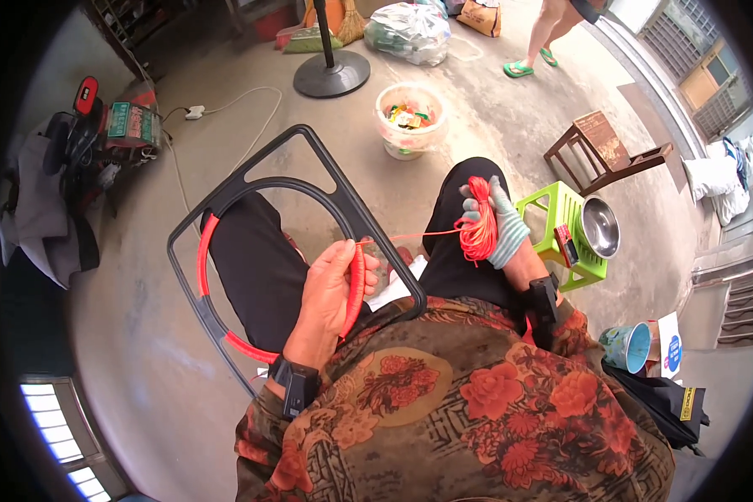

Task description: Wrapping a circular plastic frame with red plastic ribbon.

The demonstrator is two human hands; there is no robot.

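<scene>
A black plastic frame (309,151) with a round inner ring lies across my lap. Parts of the ring are wrapped in red cord (200,259). My left hand (330,289), bare, grips the ring at its right side over a wrapped stretch. My right hand (498,222), in a striped knit glove, is raised above my right knee and holds a bundle of red cord (478,222). A thin red strand (418,234) runs taut from the bundle to the ring by my left thumb.
A clear bucket (410,117) of small items stands ahead on the concrete floor. A green stool (560,222) with a steel bowl (600,227) is at my right, a brown wooden stool (602,151) beyond it. A fan base (332,74), bags, another person's legs (544,38) far ahead.
</scene>
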